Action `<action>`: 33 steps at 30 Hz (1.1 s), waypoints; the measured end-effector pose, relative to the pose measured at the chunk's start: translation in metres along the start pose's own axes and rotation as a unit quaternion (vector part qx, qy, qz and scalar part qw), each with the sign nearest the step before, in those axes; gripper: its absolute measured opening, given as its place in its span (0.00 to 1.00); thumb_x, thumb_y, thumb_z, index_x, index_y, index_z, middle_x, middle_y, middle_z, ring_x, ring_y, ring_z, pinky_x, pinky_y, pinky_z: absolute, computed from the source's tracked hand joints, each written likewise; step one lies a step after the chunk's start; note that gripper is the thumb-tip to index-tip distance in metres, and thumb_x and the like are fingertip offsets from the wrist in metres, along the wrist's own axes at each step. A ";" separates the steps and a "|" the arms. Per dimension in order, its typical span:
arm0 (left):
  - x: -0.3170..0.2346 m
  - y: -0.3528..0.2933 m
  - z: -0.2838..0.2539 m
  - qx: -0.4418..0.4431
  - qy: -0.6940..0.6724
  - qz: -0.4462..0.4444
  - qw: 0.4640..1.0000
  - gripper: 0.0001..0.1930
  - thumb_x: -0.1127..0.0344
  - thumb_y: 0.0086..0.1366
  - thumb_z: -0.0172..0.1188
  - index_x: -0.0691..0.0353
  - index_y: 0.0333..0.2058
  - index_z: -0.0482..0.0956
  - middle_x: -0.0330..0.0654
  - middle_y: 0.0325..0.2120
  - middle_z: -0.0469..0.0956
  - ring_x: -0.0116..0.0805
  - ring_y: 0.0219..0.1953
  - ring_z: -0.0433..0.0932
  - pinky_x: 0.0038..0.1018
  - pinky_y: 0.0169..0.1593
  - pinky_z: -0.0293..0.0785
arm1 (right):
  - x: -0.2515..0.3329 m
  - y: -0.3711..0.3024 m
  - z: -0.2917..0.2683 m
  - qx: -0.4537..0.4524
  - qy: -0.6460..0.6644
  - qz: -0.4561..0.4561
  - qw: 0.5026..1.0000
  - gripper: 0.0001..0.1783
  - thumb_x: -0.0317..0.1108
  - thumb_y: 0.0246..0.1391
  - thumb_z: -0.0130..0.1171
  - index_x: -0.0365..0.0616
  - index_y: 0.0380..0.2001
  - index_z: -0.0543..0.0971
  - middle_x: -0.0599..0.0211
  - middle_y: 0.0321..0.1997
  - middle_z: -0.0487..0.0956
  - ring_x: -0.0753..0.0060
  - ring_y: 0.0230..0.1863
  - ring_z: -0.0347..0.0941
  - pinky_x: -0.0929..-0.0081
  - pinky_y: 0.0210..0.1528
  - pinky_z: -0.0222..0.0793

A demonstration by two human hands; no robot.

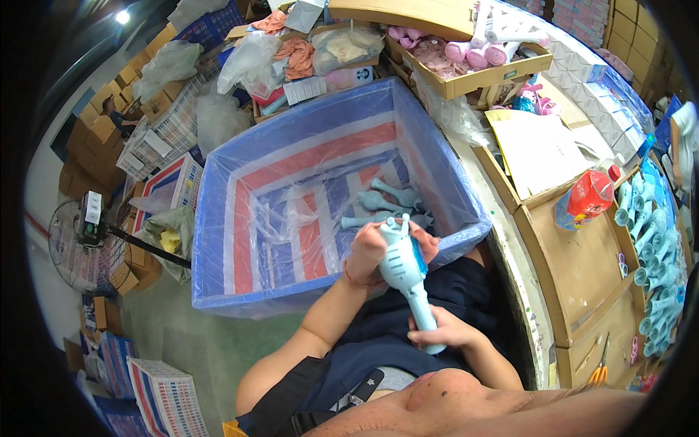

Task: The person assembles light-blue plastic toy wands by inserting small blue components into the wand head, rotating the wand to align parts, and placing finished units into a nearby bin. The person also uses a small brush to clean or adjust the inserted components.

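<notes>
I hold a light blue plastic handheld device (403,268) with a slotted, rounded head and a long handle, tilted across my lap. My left hand (366,253) is closed around the side of its head, where small prongs stick up. My right hand (448,329) grips the lower handle, its thumb lying across it. A darker blue part shows on the head's right side. Just beyond my hands, several similar blue pieces (393,198) lie in a corner of a large blue, white and red striped bin (211,240) lined with clear plastic.
To the right runs a bench with cardboard trays (575,284), a red bottle (586,197), orange-handled scissors (600,371) and several blue pieces (655,262). Pink pieces (477,54) fill a carton at the back. A fan (87,233) stands left; another person (683,146) is far right.
</notes>
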State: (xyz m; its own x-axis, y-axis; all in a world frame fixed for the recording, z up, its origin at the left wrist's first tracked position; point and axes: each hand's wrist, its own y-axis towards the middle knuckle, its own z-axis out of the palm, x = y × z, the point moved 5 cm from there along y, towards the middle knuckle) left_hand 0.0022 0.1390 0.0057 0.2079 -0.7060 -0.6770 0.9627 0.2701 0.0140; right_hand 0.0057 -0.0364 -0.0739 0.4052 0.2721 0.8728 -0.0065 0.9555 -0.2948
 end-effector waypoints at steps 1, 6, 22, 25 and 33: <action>0.005 0.007 -0.006 -0.020 0.042 -0.027 0.999 0.23 0.51 0.59 0.55 0.71 0.36 0.74 0.55 0.36 0.78 0.46 0.42 0.79 0.38 0.47 0.79 | -0.001 0.005 -0.002 -0.011 -0.021 -0.021 1.000 0.15 0.30 0.54 0.65 0.43 0.40 0.70 0.70 0.28 0.77 0.78 0.27 0.76 0.75 0.31 0.73; 0.010 0.042 -0.006 0.051 0.379 0.181 0.906 0.09 0.65 0.68 0.50 0.65 0.41 0.71 0.45 0.38 0.77 0.37 0.40 0.78 0.30 0.52 0.72 | 0.003 0.026 -0.034 -0.402 -0.478 0.050 0.780 0.22 0.39 0.49 0.63 0.38 0.41 0.68 0.43 0.29 0.80 0.40 0.32 0.80 0.49 0.36 0.76; 0.107 0.052 -0.024 0.037 -0.455 -0.167 0.874 0.28 0.45 0.66 0.55 0.56 0.58 0.69 0.47 0.55 0.71 0.37 0.51 0.72 0.35 0.59 0.68 | -0.012 0.015 -0.020 -0.063 0.148 -0.067 0.985 0.15 0.32 0.52 0.67 0.42 0.36 0.71 0.67 0.28 0.76 0.75 0.30 0.75 0.76 0.34 0.72; 0.122 0.041 -0.022 0.077 -0.419 -0.201 0.882 0.33 0.40 0.63 0.57 0.52 0.61 0.68 0.50 0.54 0.70 0.37 0.45 0.71 0.37 0.59 0.68 | -0.013 0.009 -0.026 -0.066 0.221 -0.060 0.971 0.14 0.31 0.52 0.67 0.41 0.35 0.71 0.66 0.28 0.77 0.73 0.29 0.77 0.75 0.33 0.72; 0.102 0.031 0.009 0.017 -0.044 -0.047 0.998 0.27 0.40 0.66 0.53 0.56 0.49 0.64 0.49 0.33 0.74 0.37 0.25 0.74 0.32 0.31 0.75 | -0.017 0.000 -0.043 -0.223 0.090 -0.047 0.970 0.11 0.29 0.50 0.63 0.37 0.36 0.74 0.64 0.27 0.78 0.71 0.28 0.78 0.73 0.33 0.74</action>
State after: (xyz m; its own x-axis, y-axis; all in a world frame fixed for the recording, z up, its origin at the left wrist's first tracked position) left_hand 0.0547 0.0698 -0.0563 0.1293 -0.7827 -0.6088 0.9837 0.1786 -0.0208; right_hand 0.0380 -0.0456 -0.1052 0.5374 0.1233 0.8342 0.4183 0.8200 -0.3907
